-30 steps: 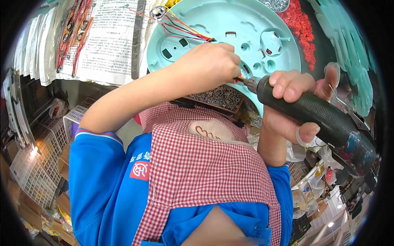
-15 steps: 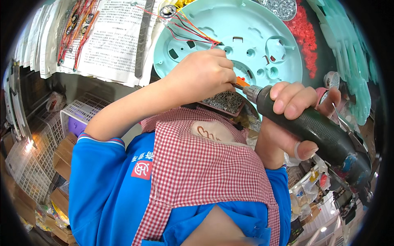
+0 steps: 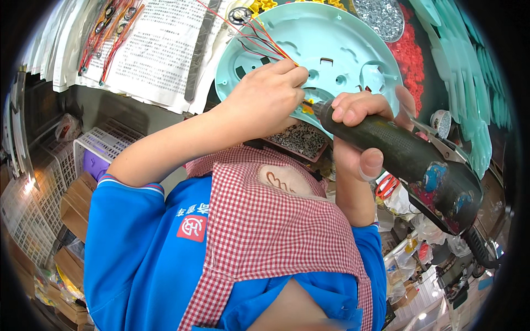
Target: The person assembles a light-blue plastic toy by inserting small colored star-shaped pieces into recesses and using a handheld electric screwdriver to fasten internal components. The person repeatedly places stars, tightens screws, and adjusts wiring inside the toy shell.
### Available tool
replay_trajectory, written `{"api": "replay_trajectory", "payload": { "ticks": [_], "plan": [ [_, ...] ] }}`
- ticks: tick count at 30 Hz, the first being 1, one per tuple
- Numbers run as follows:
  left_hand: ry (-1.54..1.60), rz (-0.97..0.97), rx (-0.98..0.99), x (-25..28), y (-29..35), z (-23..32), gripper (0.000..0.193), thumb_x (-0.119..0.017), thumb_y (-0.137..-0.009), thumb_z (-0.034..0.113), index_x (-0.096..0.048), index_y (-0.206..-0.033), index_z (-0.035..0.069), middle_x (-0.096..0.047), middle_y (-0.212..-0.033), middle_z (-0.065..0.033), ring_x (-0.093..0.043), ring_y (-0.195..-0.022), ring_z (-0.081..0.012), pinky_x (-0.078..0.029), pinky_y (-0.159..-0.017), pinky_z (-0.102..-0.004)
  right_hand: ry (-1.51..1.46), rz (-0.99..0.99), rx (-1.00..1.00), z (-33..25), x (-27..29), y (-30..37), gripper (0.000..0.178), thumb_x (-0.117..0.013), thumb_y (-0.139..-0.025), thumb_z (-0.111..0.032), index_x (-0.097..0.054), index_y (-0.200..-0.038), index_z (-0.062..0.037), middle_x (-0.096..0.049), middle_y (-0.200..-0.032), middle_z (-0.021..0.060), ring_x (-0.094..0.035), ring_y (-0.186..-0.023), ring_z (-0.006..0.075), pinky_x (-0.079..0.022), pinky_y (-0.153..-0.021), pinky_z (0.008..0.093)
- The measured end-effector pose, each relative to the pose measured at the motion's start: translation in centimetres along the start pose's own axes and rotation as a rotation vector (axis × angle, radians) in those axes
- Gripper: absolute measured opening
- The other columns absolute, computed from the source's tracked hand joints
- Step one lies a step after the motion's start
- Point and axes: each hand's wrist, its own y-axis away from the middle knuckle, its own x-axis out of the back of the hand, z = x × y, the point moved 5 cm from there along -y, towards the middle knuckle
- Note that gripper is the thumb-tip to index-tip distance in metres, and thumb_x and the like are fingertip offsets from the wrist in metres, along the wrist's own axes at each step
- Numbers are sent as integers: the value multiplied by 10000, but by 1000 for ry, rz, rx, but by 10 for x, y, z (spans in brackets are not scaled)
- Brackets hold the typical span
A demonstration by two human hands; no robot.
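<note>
A round, light-teal plastic shell (image 3: 309, 33) lies with its hollow inside up. Over its near left part, my left hand (image 3: 265, 96) is closed, fingertips pinched together beside the tool's bit; what they hold is hidden. Thin red, black and yellow wires (image 3: 268, 41) run from a small round speaker (image 3: 239, 16) down to those fingers. Wrapped in my right hand (image 3: 364, 118) is a black electric screwdriver (image 3: 408, 149), slanted with its tip toward my left fingers. A small yellow piece (image 3: 307, 107) shows behind the bit.
A tray of small screws (image 3: 301, 140) sits at the near edge. Red pieces (image 3: 409, 66), a container of clear-silver bits (image 3: 381, 19) and stacked teal parts (image 3: 469, 83) lie right. Wired speakers (image 3: 105, 38) rest on printed sheets (image 3: 149, 60) at left.
The screwdriver and my right hand have shifted left, its rear end swinging lower in view. My left hand has moved slightly left; the shell sits a little further right in view.
</note>
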Motion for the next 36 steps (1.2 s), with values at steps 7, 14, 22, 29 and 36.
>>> {"api": "replay_trajectory", "payload": {
  "ticks": [7, 14, 22, 29, 36],
  "plan": [
    [-27, 0, 13, 0, 2, -1, 372, -804, -611, 203, -709, -941, 57, -589, -1060, -41, -565, -1041, -228, -502, -886, -353, 112, -76, -55, -7, 2, -2, 1005, -763, -758, -585, -259, -1419, -21, -621, -860, 69, -618, -761, 203, -511, -803, 399],
    [19, 78, -51, 17, 15, 7, 408, -800, -655, 208, -682, -1020, 69, -593, -1196, -48, -549, -1139, -254, -486, -956, -378, 148, -37, -141, -1, 1, 55, 955, -727, -754, -637, -294, -1336, -17, -598, -818, 68, -601, -737, 214, -496, -781, 410],
    [25, 107, -205, 1, 33, 31, 187, -738, -640, 217, -687, -798, 131, -610, -858, 46, -582, -881, -144, -457, -758, -298, -58, -86, 51, -32, 9, 39, 949, -651, -811, -655, -286, -1502, -117, -537, -822, 9, -524, -705, 154, -438, -708, 344],
    [-64, 141, -244, -7, 32, 33, 140, -639, -674, 182, -683, -796, 129, -607, -862, 35, -571, -872, -150, -468, -761, -313, 45, -60, -49, -11, 14, 61, 933, -745, -776, -570, -292, -1419, -67, -581, -830, 55, -578, -742, 208, -479, -740, 396],
    [-103, 119, -301, -7, 32, 36, 138, -669, -661, 195, -679, -785, 135, -592, -833, 46, -564, -877, -152, -459, -809, -324, -51, -26, -15, -20, 19, 58, 893, -755, -797, -514, -289, -1420, -75, -613, -867, 98, -609, -782, 248, -493, -766, 425]
  ]
}}
